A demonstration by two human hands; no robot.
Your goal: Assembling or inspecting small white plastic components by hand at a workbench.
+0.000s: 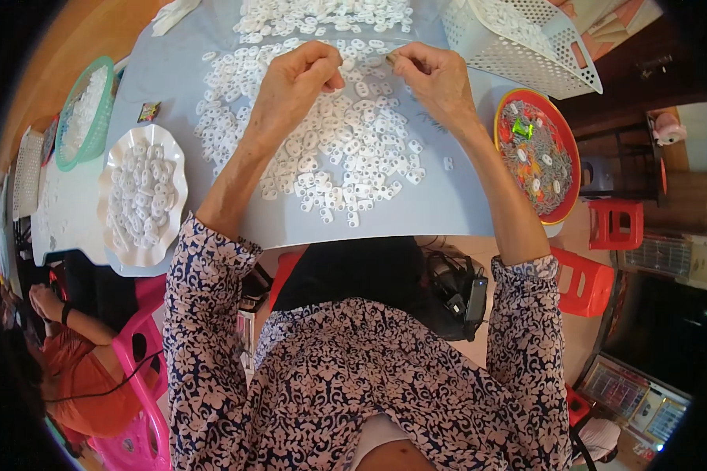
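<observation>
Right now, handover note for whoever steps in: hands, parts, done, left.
Left hand: closed in a pinch over the spread of small white plastic pieces on the grey table; the piece it holds is too small to make out.
Right hand: fingers pinched on something small at the fingertips, also above the spread.
Parts: white scalloped plate at left is heaped with white pieces; red bowl at right holds mixed coloured bits; white perforated basket is at the far right.
Done: the plate is piled.
Left: most pieces lie loose on the table.
</observation>
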